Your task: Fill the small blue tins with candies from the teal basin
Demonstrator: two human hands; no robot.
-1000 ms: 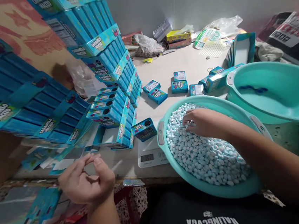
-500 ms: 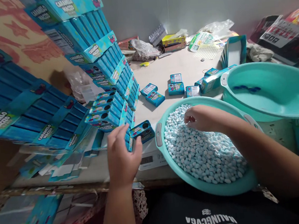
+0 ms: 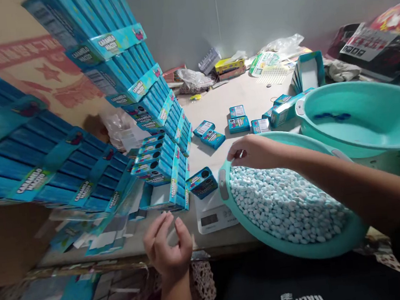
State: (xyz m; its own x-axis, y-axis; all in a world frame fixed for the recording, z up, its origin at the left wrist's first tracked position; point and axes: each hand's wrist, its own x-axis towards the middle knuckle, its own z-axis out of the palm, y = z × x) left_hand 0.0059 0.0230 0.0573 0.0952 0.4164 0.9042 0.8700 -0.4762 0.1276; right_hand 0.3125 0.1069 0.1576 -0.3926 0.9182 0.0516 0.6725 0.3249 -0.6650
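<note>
My left hand (image 3: pixel 170 247) is palm up at the table's front edge, its fingers loosely curled and apart, with nothing visible in it. Just beyond it is a blue display tray (image 3: pixel 171 201), partly filled with small candy boxes (image 3: pixel 154 166). My right hand (image 3: pixel 246 152) reaches over the left rim of a turquoise basin (image 3: pixel 303 249) full of pale blue and white candies (image 3: pixel 283 208). Its fingers are pinched together; what they hold, if anything, is hidden. One candy box (image 3: pixel 202 183) stands upright by the basin's grey handle, on a white digital scale (image 3: pixel 215 220).
Tall stacks of filled display trays (image 3: pixel 119 44) rise on the left. Several candy boxes (image 3: pixel 213 139) lie mid-table. A second turquoise basin (image 3: pixel 366 115), with dark blue items inside, stands at right. Plastic bags (image 3: pixel 195 79) and a yellow box (image 3: pixel 229 65) line the back wall.
My right hand has lifted from the candies and moved left to the basin's rim. My left hand has drawn back from the upright candy box, its palm turning upward. The camera view has shifted.
</note>
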